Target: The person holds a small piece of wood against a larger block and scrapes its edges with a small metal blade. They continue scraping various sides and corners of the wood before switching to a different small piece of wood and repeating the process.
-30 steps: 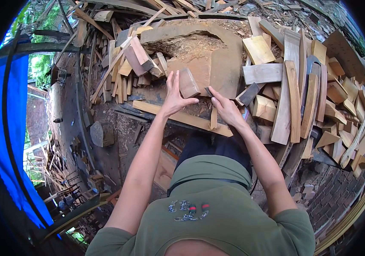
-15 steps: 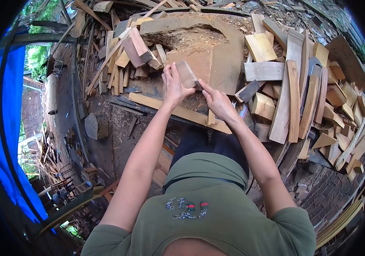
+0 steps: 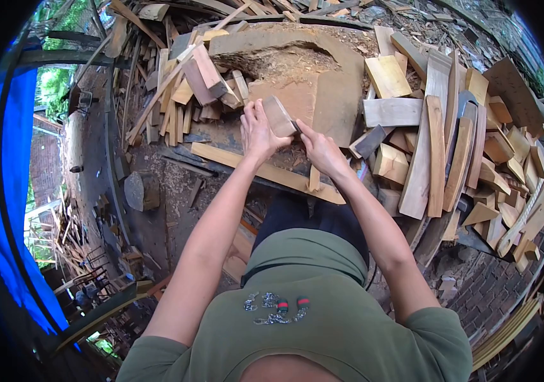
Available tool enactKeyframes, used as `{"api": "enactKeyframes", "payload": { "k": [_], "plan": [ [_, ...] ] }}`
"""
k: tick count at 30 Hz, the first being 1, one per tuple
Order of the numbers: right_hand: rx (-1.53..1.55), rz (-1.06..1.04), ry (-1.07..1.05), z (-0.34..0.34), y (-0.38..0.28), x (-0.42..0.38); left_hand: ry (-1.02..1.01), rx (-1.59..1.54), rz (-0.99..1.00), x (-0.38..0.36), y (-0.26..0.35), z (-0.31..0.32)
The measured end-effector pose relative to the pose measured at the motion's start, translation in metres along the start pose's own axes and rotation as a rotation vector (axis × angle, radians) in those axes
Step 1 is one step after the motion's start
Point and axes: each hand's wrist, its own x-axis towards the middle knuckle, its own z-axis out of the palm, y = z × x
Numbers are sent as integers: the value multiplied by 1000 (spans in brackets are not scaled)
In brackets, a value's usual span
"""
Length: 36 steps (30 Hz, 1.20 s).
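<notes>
Left fingers (image 3: 253, 119) clasping the block (image 3: 278, 116), right fingers (image 3: 307, 132) pinching a dark piece (image 3: 296, 126) at its edge, I'd best brace the block and work lightly.

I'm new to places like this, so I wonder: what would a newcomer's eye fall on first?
Most likely the vivid blue sheet hanging at the far left. Next, the heap of wood crowding the right side. In the centre, the left hand holds a wooden block while the right hand holds a thin dark piece at the block's edge.
</notes>
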Motion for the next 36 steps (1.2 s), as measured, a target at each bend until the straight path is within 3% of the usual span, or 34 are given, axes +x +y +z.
{"api": "enactKeyframes", "payload": {
  "k": [21,25,29,36],
  "plan": [
    [-74,35,-15,-2,-11,-9,-22,13,-13,0,0,-1],
    [63,13,33,4,-9,12,-24,-9,-37,2,0,-1],
    [-12,69,-59,-2,-13,-6,-56,-3,-44,2,0,0],
    [52,68,-36,0,-15,10,-23,9,-16,4,-2,0]
  ]
}}
